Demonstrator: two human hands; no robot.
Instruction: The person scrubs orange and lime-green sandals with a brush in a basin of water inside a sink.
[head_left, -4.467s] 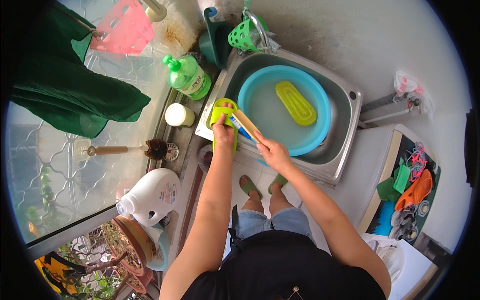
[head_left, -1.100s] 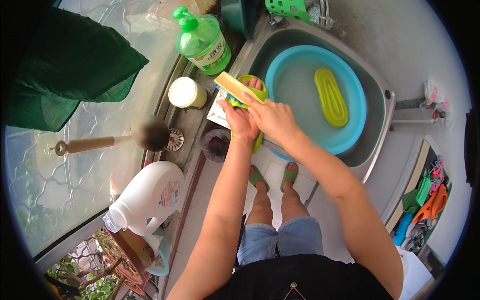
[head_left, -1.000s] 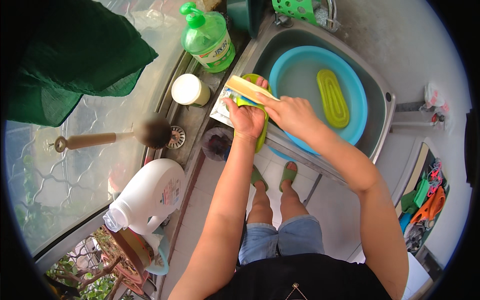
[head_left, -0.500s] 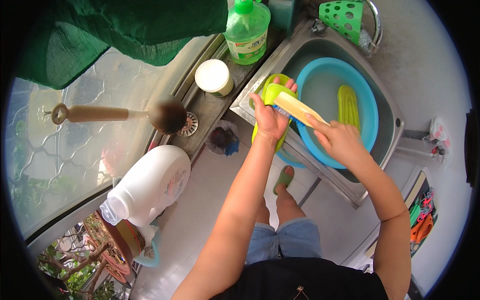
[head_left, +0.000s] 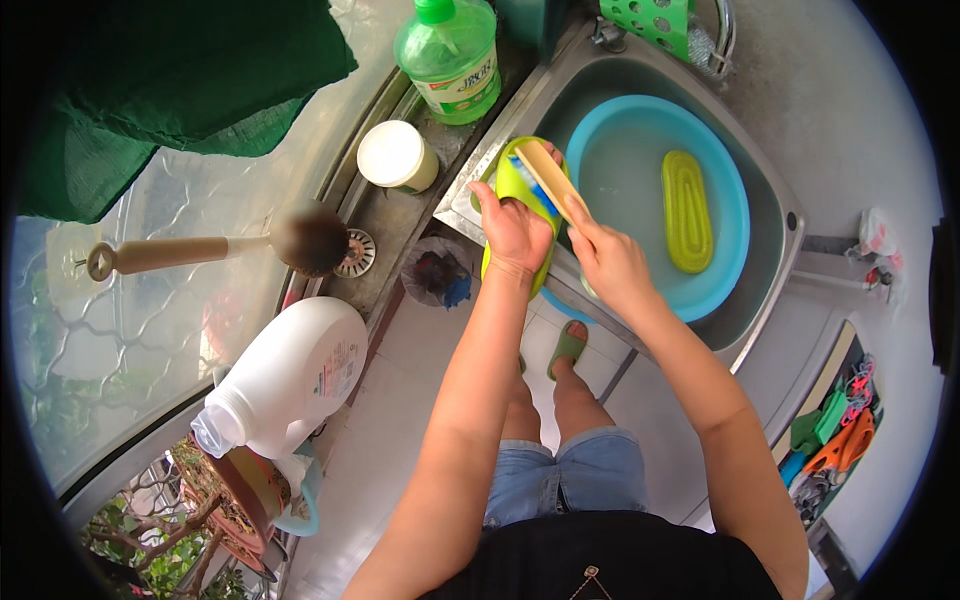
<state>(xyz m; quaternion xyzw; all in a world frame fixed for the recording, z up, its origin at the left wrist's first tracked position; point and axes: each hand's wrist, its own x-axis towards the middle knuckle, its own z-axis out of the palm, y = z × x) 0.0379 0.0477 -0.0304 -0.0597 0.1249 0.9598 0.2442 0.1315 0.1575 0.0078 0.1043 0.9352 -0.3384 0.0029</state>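
A lime-green slipper (head_left: 520, 180) is held over the near left corner of the sink. My left hand (head_left: 520, 235) holds it, palm up with the thumb out to the side; its fingers are partly hidden by the slipper and brush. In the closed fingers of my right hand (head_left: 612, 265) is a scrub brush (head_left: 553, 182) with a pale yellow back and blue bristles, which rest against the slipper's upper. Another lime-green slipper (head_left: 687, 212), grooved side up, lies in the blue basin (head_left: 738, 255) of cloudy water.
Around the basin is a steel sink (head_left: 775, 190), with a green perforated holder (head_left: 650, 22) behind it. Along the left ledge stand a green pump bottle (head_left: 450, 65), a white tub (head_left: 397, 157), a round brown brush (head_left: 310, 240) and a large white jug (head_left: 300, 370).
My right hand has moved left and nearer, turning the brush steeper across the slipper. Most of the scene has shifted left as the view moved.
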